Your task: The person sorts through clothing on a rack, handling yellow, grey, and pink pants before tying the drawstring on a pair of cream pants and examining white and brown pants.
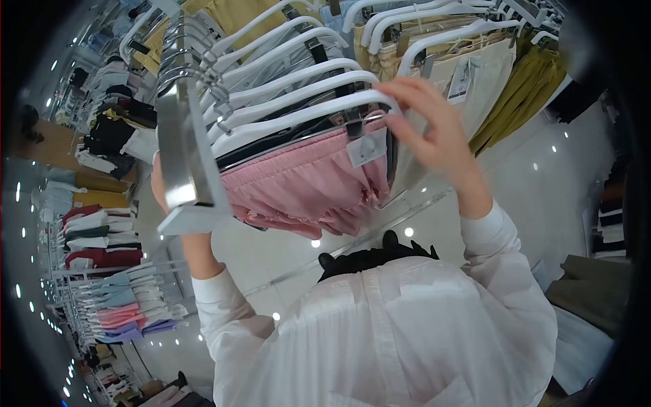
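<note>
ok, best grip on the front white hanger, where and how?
Likely the outer end of the front white hanger, pinched from above, from the right, where the right hand sits: it stands clear of the metal rail, while hooks crowd the inner side; the pink garment hangs below, leaving the top edge clear of cloth.

White shirt (front placket showing), cuffed sleeves.

Left hand mostly hidden behind the rail; its grip cannot be determined. Right hand blurred. Tag near it: print illegible. Dark garment beyond the pink shorts: largely covered.
</note>
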`<state>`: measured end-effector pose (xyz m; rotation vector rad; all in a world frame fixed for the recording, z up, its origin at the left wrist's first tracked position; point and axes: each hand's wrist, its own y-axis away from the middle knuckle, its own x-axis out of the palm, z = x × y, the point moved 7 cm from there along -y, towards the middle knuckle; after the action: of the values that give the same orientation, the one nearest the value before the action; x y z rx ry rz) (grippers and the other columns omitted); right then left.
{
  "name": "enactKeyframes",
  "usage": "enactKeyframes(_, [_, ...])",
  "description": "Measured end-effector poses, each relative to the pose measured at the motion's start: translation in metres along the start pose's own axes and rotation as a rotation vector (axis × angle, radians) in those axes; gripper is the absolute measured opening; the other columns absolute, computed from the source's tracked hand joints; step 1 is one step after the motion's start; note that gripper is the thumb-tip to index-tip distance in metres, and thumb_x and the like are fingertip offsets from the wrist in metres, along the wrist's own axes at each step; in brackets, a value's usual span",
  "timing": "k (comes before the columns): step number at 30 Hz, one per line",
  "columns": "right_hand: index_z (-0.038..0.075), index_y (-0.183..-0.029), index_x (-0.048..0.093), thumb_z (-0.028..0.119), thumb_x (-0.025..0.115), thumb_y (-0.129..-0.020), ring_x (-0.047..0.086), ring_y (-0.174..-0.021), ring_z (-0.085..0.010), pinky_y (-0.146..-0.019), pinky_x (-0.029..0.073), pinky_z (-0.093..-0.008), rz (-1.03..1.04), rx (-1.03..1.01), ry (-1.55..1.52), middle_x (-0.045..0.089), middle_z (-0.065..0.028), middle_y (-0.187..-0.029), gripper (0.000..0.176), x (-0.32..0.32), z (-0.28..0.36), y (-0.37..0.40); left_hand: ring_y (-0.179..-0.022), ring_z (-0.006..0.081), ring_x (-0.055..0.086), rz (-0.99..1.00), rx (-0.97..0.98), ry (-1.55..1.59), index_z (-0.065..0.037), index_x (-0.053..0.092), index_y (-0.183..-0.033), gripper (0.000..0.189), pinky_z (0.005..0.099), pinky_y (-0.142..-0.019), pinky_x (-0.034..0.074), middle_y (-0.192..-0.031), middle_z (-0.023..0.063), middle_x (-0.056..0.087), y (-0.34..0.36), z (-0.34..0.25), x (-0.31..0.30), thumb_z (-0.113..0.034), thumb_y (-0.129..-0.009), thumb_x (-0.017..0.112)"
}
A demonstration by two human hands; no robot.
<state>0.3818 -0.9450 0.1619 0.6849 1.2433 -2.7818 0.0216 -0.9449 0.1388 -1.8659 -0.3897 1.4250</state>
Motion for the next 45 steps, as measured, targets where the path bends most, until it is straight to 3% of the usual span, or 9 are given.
enactKeyframes(5, [-0.002, -0.108, 0.052, 0.002, 0.054, -0.078, 0.052, -0.084, -0.0146, -0.074, 0.042, -0.0252, 0.171, 0.391, -0.73, 0.054, -0.0076, -0.094, 0.03, 0.026, 0.012, 0.043, -0.109, 0.0203, 0.047, -0.038, -0.021, -0.149, -0.001, 0.036, -0.128, 0.051, 0.0265, -0.091, 0.034, -0.127, 0.0132, 0.043, 0.005, -0.026, -0.011, 0.006, -0.078, 0.03])
enactKeyframes(7, [-0.003, -0.109, 0.051, 0.001, 0.053, -0.078, 0.053, -0.083, -0.0147, -0.072, 0.042, -0.0247, 0.176, 0.355, -0.755, 0.054, -0.0083, -0.093, 0.031, 0.029, 0.021, 0.051, -0.104, 0.0183, 0.048, 0.082, -0.317, -0.148, 0.001, 0.04, -0.123, 0.043, 0.027, -0.089, 0.036, -0.125, 0.0138, 0.043, 0.012, -0.029, -0.011, 0.004, -0.081, 0.033])
enactKeyframes(9, [-0.004, -0.11, 0.05, 0.001, 0.052, -0.079, 0.053, -0.081, -0.0149, -0.07, 0.042, -0.0242, 0.172, 0.314, -0.77, 0.055, -0.0091, -0.092, 0.031, 0.031, 0.029, 0.058, -0.101, 0.0179, 0.048, -0.421, -0.497, 0.439, 0.004, 0.045, -0.116, 0.032, 0.0292, -0.088, 0.038, -0.118, 0.0147, 0.046, 0.03, -0.046, -0.028, -0.001, -0.085, 0.037])
enactKeyframes(17, [-0.002, -0.113, 0.049, 0.003, 0.051, -0.08, 0.055, -0.078, -0.0181, -0.071, 0.042, -0.027, 0.073, 0.222, -0.484, 0.058, -0.0098, -0.089, 0.034, 0.036, 0.056, 0.081, -0.117, 0.0381, 0.032, -0.048, -0.079, 0.434, 0.0, 0.052, -0.107, 0.052, 0.0451, -0.096, 0.025, -0.123, 0.0206, 0.037, 0.048, -0.18, 0.005, -0.046, -0.082, 0.046])
enactKeyframes(26, [0.0, -0.114, 0.048, 0.011, 0.052, -0.081, 0.045, -0.102, -0.0227, -0.09, 0.032, -0.0284, -0.265, 0.223, -0.435, 0.048, -0.0122, -0.114, 0.034, 0.008, 0.0, 0.064, -0.11, 0.0354, 0.036, -0.028, -0.148, 0.548, -0.002, 0.052, -0.1, 0.035, 0.0424, -0.092, 0.029, -0.115, 0.0176, 0.041, 0.048, -0.177, 0.012, -0.026, -0.075, 0.057])
enactKeyframes(32, [0.001, -0.102, 0.054, 0.016, 0.062, -0.077, 0.053, -0.073, -0.016, -0.067, 0.043, -0.0269, 0.045, 0.28, -0.444, 0.057, -0.0083, -0.086, 0.03, 0.042, -0.052, 0.027, -0.108, 0.0351, 0.038, -0.044, -0.108, 0.151, -0.003, 0.052, -0.106, 0.04, 0.0428, -0.093, 0.024, -0.115, 0.0164, 0.047, 0.044, -0.189, 0.004, -0.033, -0.08, 0.05])
enactKeyframes(38, [0.003, -0.101, 0.057, 0.003, 0.06, -0.074, 0.047, -0.059, -0.015, -0.054, 0.039, -0.0236, 0.262, 0.093, -0.473, 0.049, -0.0072, -0.074, 0.027, 0.025, 0.014, 0.042, -0.117, 0.035, 0.029, -0.118, -0.184, 0.093, -0.005, 0.054, -0.111, 0.056, 0.0442, -0.098, 0.018, -0.118, 0.0165, 0.048, 0.016, -0.198, 0.009, -0.046, -0.088, 0.024])
enactKeyframes(44, [0.005, -0.108, 0.057, 0.01, 0.05, -0.081, 0.048, -0.096, -0.0221, -0.078, 0.04, -0.0306, 0.387, -0.243, -0.467, 0.05, -0.012, -0.105, 0.027, 0.013, -0.014, 0.033, -0.117, 0.0317, 0.03, -0.27, -0.466, 0.552, 0.001, 0.061, -0.095, 0.073, 0.0429, -0.1, 0.017, -0.108, 0.014, 0.053, 0.031, -0.179, 0.04, -0.05, -0.088, 0.009])
enactKeyframes(45, [0.005, -0.111, 0.054, 0.01, 0.048, -0.083, 0.043, -0.106, -0.0238, -0.088, 0.035, -0.0325, 0.417, -0.096, -0.536, 0.046, -0.012, -0.114, 0.029, 0.01, -0.027, 0.026, -0.111, 0.0306, 0.035, -0.3, -0.509, 0.581, 0.004, 0.061, -0.089, 0.077, 0.0426, -0.099, 0.02, -0.099, 0.0145, 0.054, 0.034, -0.178, 0.041, -0.053, -0.087, 0.008])
